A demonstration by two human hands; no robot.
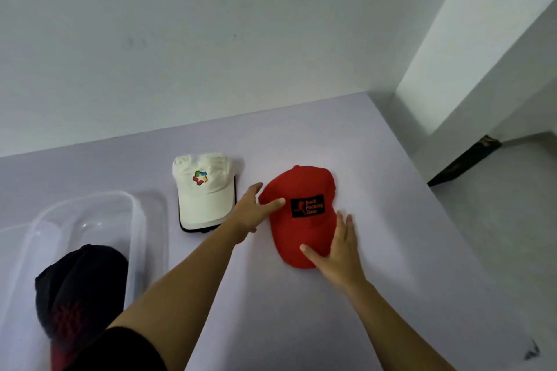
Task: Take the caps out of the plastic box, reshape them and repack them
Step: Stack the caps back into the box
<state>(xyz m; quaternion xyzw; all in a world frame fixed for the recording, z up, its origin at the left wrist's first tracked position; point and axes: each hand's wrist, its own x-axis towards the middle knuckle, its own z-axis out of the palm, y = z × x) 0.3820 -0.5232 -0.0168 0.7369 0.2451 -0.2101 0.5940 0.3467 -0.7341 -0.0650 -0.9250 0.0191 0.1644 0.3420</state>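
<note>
A red cap (307, 190) with a black patch lies on the pale table (376, 190), brim toward me. My left hand (256, 211) touches the left side of its crown with straight fingers. My right hand (339, 250) rests flat on the brim's right side, thumb on the brim. A white cap (205, 196) with a coloured logo lies to the left of the red one. A black cap (78, 289) with red marks sits in the clear plastic box (90, 205) at the lower left.
A white wall rises behind the table. The table's right edge runs diagonally down to the right, with floor and a dark object (464, 163) beyond it.
</note>
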